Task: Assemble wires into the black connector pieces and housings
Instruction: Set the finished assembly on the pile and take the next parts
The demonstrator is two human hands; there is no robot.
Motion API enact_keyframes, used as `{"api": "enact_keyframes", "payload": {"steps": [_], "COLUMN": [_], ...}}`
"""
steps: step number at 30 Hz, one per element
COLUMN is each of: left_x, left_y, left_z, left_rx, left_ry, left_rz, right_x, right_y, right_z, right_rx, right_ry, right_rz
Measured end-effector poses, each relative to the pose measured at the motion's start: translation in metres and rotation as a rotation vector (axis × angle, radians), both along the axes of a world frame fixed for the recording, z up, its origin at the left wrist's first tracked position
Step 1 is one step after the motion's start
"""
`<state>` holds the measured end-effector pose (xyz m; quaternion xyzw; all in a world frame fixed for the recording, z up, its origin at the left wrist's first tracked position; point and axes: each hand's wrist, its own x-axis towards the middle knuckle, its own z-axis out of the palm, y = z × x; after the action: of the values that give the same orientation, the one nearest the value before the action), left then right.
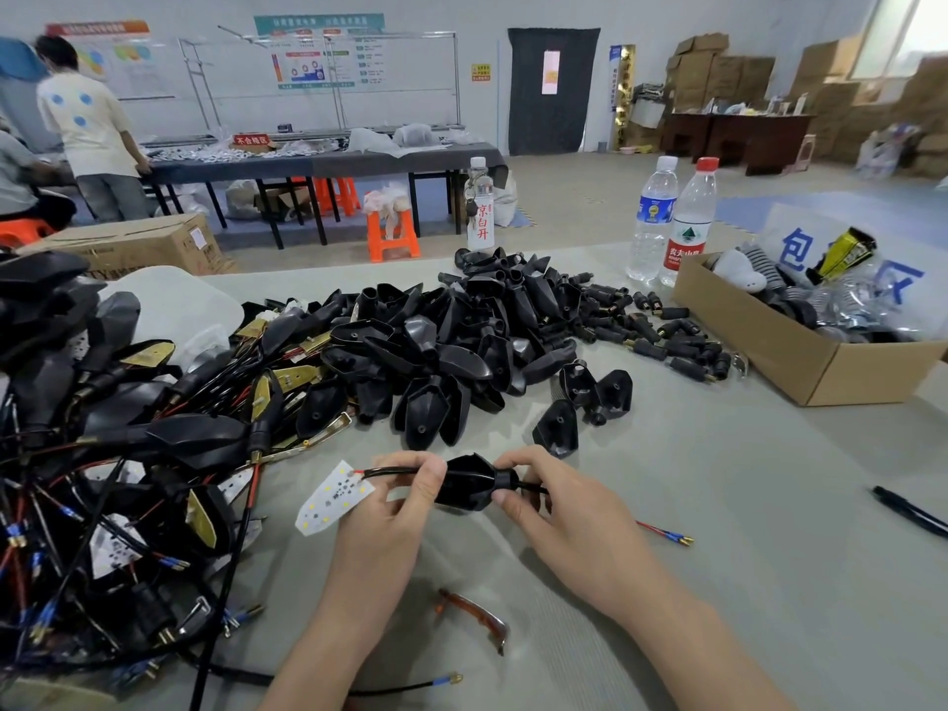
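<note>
left grip (395,510) pinches wire (390,473), right grip (559,510) grasps housing (464,487) neck; housing sits between both grips, above counter (744,505). risk: hard tug could snap wire off led board (331,500) hanging left of left grip.

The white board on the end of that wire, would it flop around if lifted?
Probably it would dangle: only a thin wire joins the white board to the black shell. The board itself looks flat and thin, so likely light.

Red handwriting on the clear bottle (481,218) reads 京白开. The red-capped bottle (690,233) says 农夫山泉. A red sign (251,140) on the far bench (328,164) reads 不合格区. Blue 包 and 区 mark the white sheet (821,228).
</note>
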<state>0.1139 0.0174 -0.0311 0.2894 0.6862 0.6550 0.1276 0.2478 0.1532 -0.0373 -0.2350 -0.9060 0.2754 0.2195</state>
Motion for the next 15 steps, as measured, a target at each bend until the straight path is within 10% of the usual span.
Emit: {"api": "enact_keyframes", "payload": {"steps": [15], "left_x": [-0.025], "left_y": [0.000], "left_z": [0.002], "left_rx": [0.269], "left_ry": [-0.441], "left_rz": [-0.046], "right_x": [0.006], "right_y": [0.011], "right_z": [0.002], "right_rx": [-0.030], "right_ry": [0.055], "right_rz": [-0.089]}}
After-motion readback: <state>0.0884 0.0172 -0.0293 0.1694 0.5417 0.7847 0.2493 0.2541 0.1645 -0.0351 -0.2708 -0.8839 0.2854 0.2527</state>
